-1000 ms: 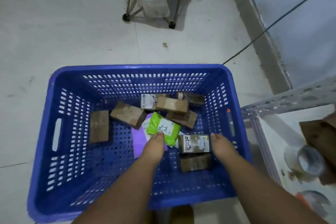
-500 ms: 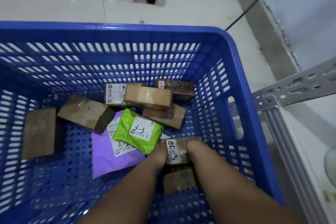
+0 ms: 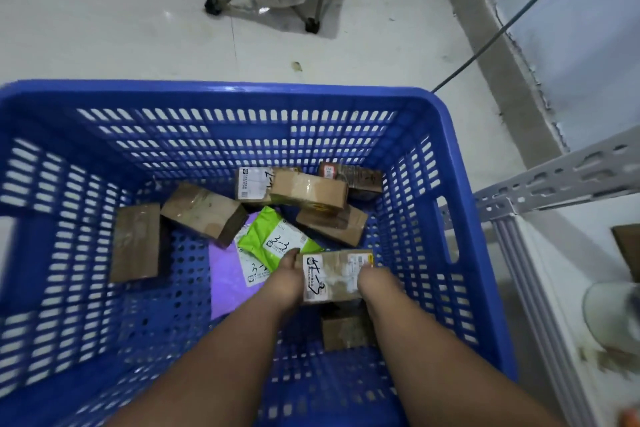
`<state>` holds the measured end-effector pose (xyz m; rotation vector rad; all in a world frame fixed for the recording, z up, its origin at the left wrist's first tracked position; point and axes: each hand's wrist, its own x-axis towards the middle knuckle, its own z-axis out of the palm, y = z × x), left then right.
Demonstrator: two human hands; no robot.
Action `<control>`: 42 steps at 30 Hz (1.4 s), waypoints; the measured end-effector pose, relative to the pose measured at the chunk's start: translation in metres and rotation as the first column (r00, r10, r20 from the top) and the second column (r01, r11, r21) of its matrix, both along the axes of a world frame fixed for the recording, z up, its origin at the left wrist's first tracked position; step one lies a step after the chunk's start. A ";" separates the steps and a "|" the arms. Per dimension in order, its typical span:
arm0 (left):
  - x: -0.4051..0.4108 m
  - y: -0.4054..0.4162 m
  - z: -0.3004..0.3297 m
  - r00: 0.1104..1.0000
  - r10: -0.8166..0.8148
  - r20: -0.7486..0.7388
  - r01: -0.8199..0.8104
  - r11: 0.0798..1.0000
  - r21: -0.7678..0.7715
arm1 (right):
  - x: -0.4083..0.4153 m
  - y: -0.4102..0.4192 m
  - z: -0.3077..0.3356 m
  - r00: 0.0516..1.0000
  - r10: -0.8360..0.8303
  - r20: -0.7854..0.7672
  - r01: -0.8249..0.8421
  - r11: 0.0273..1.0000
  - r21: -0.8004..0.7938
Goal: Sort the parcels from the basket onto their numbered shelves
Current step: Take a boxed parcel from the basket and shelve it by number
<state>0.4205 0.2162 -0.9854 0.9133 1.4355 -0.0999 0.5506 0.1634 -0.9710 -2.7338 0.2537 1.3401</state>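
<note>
Both hands reach down into the blue basket (image 3: 450, 163), the left hand (image 3: 287, 279) and the right hand (image 3: 375, 282) clamped on opposite ends of a small brown box (image 3: 332, 276) near the basket's right wall, probably so its handwritten label faces up for reading. A green pouch (image 3: 277, 239), marked 3-3, lies just beside it, toward the basket's middle, with other boxes toward the far wall.

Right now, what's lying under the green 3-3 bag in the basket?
The green bag rests on a purple mailer with a white label marked with a 3. The bag and the left hand cover the rest of the label, so its full number cannot be read.
</note>
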 end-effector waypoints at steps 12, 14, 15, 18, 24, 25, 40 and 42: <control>-0.063 0.125 0.413 0.877 0.282 0.390 -0.369 0.914 0.169 | -0.043 0.118 0.420 0.912 0.224 0.344 -0.401 0.661 0.634; -0.070 0.152 0.496 0.858 0.262 0.442 -0.386 0.896 0.217 | -0.046 0.138 0.497 0.896 0.238 0.374 -0.440 0.580 0.686; -0.075 0.164 0.544 0.845 0.253 0.471 -0.397 0.888 0.234 | -0.048 0.146 0.546 0.889 0.242 0.389 -0.457 0.535 0.711; -0.096 0.179 0.678 0.804 0.205 0.557 -0.423 0.857 0.295 | -0.057 0.154 0.681 0.843 0.272 0.463 -0.537 0.403 0.741; -0.134 0.147 0.847 0.676 0.206 0.707 -0.531 0.801 0.275 | -0.079 0.142 0.865 0.703 0.254 0.664 -0.710 0.200 0.675; -0.139 0.142 0.862 0.658 0.209 0.723 -0.543 0.798 0.263 | -0.082 0.139 0.888 0.695 0.251 0.674 -0.717 0.183 0.672; -0.153 0.083 0.876 0.370 0.387 0.845 -0.666 0.744 -0.049 | -0.108 0.120 0.947 0.670 0.262 0.694 -0.731 0.073 0.678; -0.150 0.083 0.877 0.382 0.387 0.839 -0.665 0.746 -0.041 | -0.103 0.122 0.949 0.653 0.255 0.714 -0.749 0.072 0.659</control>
